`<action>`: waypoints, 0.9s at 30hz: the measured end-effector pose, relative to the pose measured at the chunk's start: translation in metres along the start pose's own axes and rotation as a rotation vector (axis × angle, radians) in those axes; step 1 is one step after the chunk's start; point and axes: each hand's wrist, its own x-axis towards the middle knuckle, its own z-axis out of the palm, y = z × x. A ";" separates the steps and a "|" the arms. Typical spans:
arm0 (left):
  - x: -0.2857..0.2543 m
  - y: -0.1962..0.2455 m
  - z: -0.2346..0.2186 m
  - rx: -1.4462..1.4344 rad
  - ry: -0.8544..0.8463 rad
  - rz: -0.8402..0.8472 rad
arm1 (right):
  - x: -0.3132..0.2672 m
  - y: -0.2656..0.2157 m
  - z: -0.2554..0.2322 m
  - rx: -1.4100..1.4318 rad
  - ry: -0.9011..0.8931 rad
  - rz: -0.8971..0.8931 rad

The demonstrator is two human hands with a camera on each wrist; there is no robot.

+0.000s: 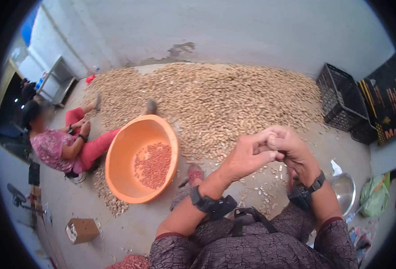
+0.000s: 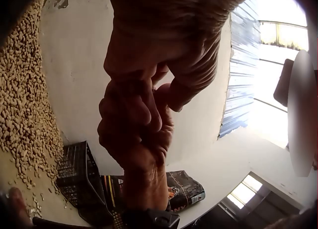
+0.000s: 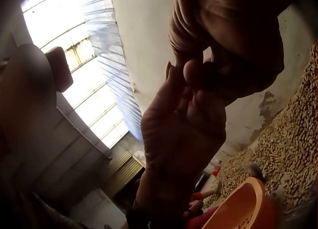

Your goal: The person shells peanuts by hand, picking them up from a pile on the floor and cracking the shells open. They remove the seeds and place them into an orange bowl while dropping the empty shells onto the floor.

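In the head view my left hand (image 1: 247, 154) and right hand (image 1: 293, 149) meet in front of my lap, fingers curled and fingertips together. The left wrist view has the left hand (image 2: 164, 35) above and the right hand (image 2: 136, 124) below it, thumbs and fingers bunched against each other. From the right wrist the right hand (image 3: 233, 35) overlaps the left hand (image 3: 184, 124) at the fingertips. Whatever lies between the fingers is hidden, so I cannot tell what they hold. Beyond them spreads a large heap of unshelled peanuts (image 1: 234, 98).
An orange basin (image 1: 121, 157) with red shelled peanuts (image 1: 155, 166) stands left of my legs. Behind it another person (image 1: 56, 145) sits on the floor. Black crates (image 1: 341, 98), a metal bowl (image 1: 343, 193) and a green bag (image 1: 374, 196) are at right; a cardboard box (image 1: 86, 230) at left.
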 end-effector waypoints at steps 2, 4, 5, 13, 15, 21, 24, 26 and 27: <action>0.003 -0.007 -0.003 0.043 0.001 -0.025 | -0.001 -0.001 0.002 -0.029 0.064 -0.009; 0.006 -0.016 -0.002 0.089 0.015 -0.045 | -0.002 0.001 0.003 -0.024 0.107 0.010; 0.005 -0.017 -0.001 0.093 0.063 -0.016 | -0.001 0.005 0.002 -0.003 0.098 -0.005; -0.002 -0.035 0.007 0.149 0.226 -0.023 | -0.002 0.027 -0.004 0.053 0.138 0.016; -0.001 -0.035 0.008 0.169 0.230 -0.034 | -0.003 0.024 -0.008 0.043 0.117 0.024; 0.012 -0.036 0.006 -0.179 0.213 -0.017 | 0.001 0.015 -0.014 0.011 0.107 -0.024; 0.014 -0.038 0.003 -0.367 0.163 -0.053 | 0.000 0.016 -0.016 0.038 0.100 -0.027; 0.015 -0.043 0.001 -0.367 0.157 -0.076 | -0.002 0.018 -0.016 0.000 0.134 -0.056; 0.016 -0.046 0.000 -0.329 0.171 -0.057 | -0.002 0.016 -0.014 -0.077 0.189 -0.085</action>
